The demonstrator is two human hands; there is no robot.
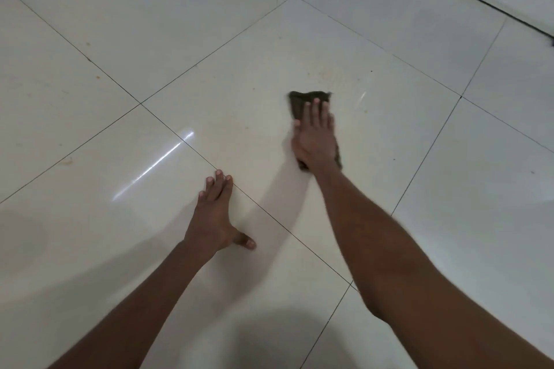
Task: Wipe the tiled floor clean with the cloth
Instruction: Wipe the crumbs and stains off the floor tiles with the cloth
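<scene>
My right hand [314, 135] pressed flat, fingers together, on the cloth [305, 99]; it could bunch underneath, skipping specks [371, 71] beyond my fingertips.

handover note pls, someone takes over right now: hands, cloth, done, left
Right hand: flat, fingers straight, pressing the dark cloth on the tiled floor; no grip around it.
Left hand: flat on the floor nearer the person, fingers spread, bracing, across a grout line.
Done: cannot tell which tiles are wiped.
Left: small orange-brown spots remain on the far-left tiles, and a dark speck beyond the cloth.
</scene>
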